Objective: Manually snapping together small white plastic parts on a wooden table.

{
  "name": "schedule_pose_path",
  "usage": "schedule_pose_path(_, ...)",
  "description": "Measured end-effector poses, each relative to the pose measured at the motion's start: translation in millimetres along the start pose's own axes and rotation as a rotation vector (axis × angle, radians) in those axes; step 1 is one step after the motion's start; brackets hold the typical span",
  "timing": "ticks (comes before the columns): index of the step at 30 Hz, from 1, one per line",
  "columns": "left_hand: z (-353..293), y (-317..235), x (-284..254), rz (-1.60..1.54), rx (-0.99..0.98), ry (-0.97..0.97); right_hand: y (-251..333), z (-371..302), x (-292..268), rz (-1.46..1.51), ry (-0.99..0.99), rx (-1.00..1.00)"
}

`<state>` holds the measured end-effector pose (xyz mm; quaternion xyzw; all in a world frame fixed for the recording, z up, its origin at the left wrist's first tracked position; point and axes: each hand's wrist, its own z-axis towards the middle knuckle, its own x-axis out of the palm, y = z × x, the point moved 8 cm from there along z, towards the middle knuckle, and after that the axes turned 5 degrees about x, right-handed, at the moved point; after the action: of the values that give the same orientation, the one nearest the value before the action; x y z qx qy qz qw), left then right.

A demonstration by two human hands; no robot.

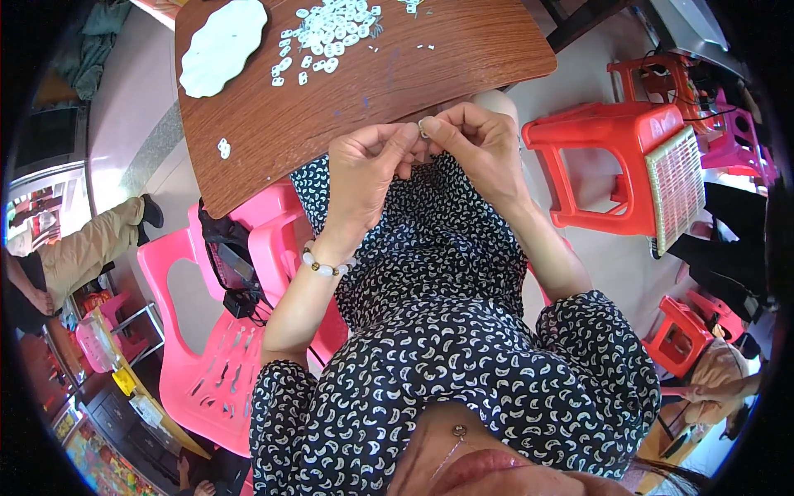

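Note:
My left hand (369,172) and my right hand (482,155) meet over my lap, just off the near edge of the brown wooden table (364,99). Thumb and forefinger of my right hand pinch a small white piece (423,129). The left fingertips are pinched together right beside it; what they hold is hidden. Toward the table's far side lies a pile of small white oval pieces with holes (331,26), with thin grey slivers (377,31) at its edge. A couple more of these white pieces (224,148) lie near the left edge.
A white wavy-edged plate (223,51) lies at the table's far left. Red stacked stools (600,132) with a woven mat (676,190) stand to my right. On my left are pink chairs (207,364), one with a black bag (231,252). Other people (87,244) are nearby.

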<state>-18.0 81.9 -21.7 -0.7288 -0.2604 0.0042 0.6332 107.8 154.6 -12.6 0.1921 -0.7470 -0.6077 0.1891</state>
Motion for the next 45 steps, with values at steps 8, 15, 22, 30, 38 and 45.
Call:
schedule_pose_path(8,0.3,5.8,-4.4,-0.101,-0.083,-0.024,-0.8,2.5,-2.8,0.07,-0.033,0.076)
schedule_pose_path(15,3.1,1.7,-18.0,-0.048,-0.047,-0.065,-2.5,3.6,-3.4,0.054,-0.048,0.066)
schedule_pose_path(22,34.5,-49.9,-73.7,0.704,0.438,-0.317,4.7,0.6,-12.5,0.158,-0.041,0.081)
schedule_pose_path(30,73.6,-75.3,-71.4,1.323,0.573,-0.242,6.3,3.3,-16.6,0.219,-0.06,0.047)
schedule_pose_path(38,86.5,-68.9,-64.9,1.389,0.584,-0.226,8.3,4.9,-16.9,0.197,-0.043,0.02)
schedule_pose_path(45,81.3,-61.6,-64.3,1.146,0.448,-0.198,6.0,6.5,-16.8,0.187,-0.036,0.008)
